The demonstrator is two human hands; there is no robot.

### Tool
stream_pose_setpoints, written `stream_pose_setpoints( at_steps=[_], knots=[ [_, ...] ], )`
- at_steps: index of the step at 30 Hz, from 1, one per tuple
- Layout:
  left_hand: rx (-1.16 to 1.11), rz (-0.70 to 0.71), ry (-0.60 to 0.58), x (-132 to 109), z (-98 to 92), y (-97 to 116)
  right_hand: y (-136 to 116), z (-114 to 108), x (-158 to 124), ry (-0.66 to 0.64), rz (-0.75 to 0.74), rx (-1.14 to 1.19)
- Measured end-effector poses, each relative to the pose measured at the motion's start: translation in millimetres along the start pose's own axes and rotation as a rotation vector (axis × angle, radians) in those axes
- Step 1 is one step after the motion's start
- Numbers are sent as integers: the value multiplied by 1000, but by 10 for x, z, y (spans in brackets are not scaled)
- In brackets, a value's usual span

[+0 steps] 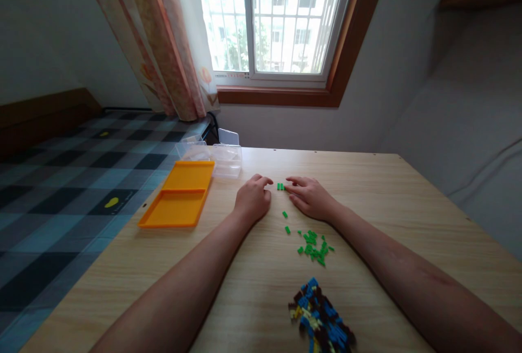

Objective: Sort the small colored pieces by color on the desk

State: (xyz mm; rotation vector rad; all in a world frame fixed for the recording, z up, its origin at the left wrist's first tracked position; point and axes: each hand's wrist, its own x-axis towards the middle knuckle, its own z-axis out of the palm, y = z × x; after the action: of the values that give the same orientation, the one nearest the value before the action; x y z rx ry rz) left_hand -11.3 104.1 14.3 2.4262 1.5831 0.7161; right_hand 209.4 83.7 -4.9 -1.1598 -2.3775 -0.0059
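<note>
Two small green bricks (281, 186) lie side by side on the wooden table, between my hands. My right hand (309, 196) rests just right of them, fingers stretched out and apart; a fingertip is at the right brick, perhaps touching it. To their left, a small gap away, is my left hand (252, 199), its index finger extended towards them and apart from the thumb, holding nothing visible. Nearer to me lie a single green brick (285, 214) and another green brick (287, 229). A loose pile of green bricks (313, 249) spreads below my right wrist.
A heap of blue, dark brown and cream bricks (322, 320) lies at the near edge of view. On the left are an open orange tray (173, 209) and clear plastic boxes (226, 160). A checked bed (81, 179) borders the table (367, 179); a window is behind.
</note>
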Motion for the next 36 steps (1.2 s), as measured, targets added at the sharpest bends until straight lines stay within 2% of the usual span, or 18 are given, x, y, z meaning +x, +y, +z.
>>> stream_pose_setpoints(
  at_steps=[16, 23, 29, 36],
  knots=[
    [4, 2, 4, -2, 4, -5, -9, -4, -5, 7, -2, 10],
    [-12, -8, 11, 0, 6, -20, -85, -58, -32, 130, -41, 181],
    [-4, -5, 36, 8, 16, -37, -213, -141, -48, -9, -94, 357],
    [2, -27, 28, 5, 10, -28, -218, -147, -36, -80, -147, 289]
  ],
)
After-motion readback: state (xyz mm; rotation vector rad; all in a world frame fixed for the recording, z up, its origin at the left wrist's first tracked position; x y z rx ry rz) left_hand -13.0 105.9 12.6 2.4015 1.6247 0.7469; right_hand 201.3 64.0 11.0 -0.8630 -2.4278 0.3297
